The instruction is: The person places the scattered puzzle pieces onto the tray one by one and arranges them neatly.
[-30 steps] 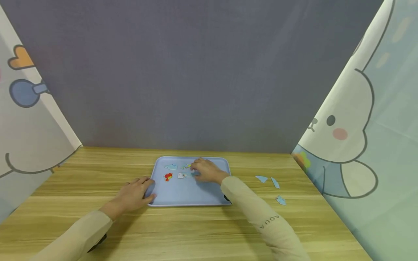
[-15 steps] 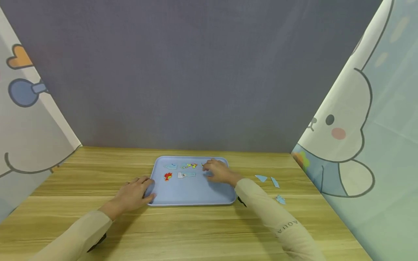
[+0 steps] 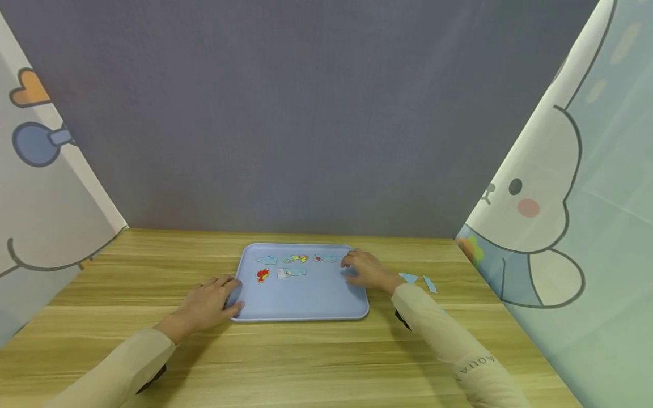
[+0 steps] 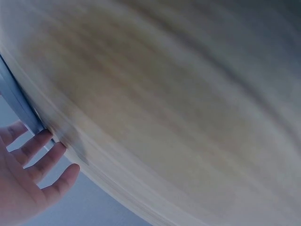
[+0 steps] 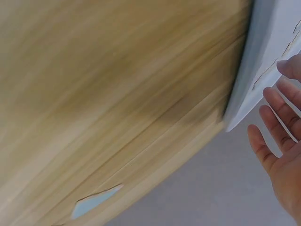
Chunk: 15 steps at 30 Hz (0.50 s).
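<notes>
A light blue tray (image 3: 301, 300) lies on the table with several flat, irregular picture pieces on it. Along its back row are a pale blue piece (image 3: 267, 260), a yellow-green piece (image 3: 296, 259) and a pale blue piece with a red spot (image 3: 326, 258). In front of them are a red-and-yellow piece (image 3: 262, 276) and a long blue piece with a white end (image 3: 292, 273). My left hand (image 3: 208, 303) rests at the tray's left rim, fingers spread. Over the right rim is my right hand (image 3: 368, 269), fingers loosely bent and nothing between them.
To the right of the tray, a triangular blue piece (image 3: 408, 278) and a narrow blue piece (image 3: 430, 284) lie on the wooden table (image 3: 285, 362). The right sleeve (image 3: 449, 334) covers most of another piece. A grey panel (image 3: 306, 124) stands behind.
My right hand has moved right across the tray to its right rim, uncovering the back-row pieces and the long blue one. The left hand has stayed put.
</notes>
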Tool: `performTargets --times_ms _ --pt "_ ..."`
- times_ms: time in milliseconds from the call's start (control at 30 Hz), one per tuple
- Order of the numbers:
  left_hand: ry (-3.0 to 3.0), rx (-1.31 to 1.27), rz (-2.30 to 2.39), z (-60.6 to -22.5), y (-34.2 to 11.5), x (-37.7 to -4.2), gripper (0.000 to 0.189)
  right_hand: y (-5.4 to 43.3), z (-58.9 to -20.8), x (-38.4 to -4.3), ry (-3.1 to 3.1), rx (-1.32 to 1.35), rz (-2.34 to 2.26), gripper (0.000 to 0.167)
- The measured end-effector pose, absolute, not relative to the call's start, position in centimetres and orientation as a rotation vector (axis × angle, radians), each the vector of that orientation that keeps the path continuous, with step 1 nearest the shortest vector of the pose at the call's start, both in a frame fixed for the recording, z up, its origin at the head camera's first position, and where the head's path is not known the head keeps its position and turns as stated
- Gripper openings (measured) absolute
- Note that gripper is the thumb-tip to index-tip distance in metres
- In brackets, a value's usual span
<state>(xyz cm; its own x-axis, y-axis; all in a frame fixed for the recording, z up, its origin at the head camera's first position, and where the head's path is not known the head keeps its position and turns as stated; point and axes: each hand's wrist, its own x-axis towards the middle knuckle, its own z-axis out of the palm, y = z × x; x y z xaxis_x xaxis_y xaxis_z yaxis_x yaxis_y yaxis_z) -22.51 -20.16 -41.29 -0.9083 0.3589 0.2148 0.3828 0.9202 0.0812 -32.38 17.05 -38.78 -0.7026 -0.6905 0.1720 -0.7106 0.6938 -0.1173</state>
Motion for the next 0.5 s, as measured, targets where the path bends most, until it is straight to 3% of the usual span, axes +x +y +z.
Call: performTargets --times_ms 500 --pt "-2.899 -0.564 -0.171 -41.1 -20.1 -22.4 0.048 21.9 -39.3 -32.5 -2.759 1.058 0.311 0.025"
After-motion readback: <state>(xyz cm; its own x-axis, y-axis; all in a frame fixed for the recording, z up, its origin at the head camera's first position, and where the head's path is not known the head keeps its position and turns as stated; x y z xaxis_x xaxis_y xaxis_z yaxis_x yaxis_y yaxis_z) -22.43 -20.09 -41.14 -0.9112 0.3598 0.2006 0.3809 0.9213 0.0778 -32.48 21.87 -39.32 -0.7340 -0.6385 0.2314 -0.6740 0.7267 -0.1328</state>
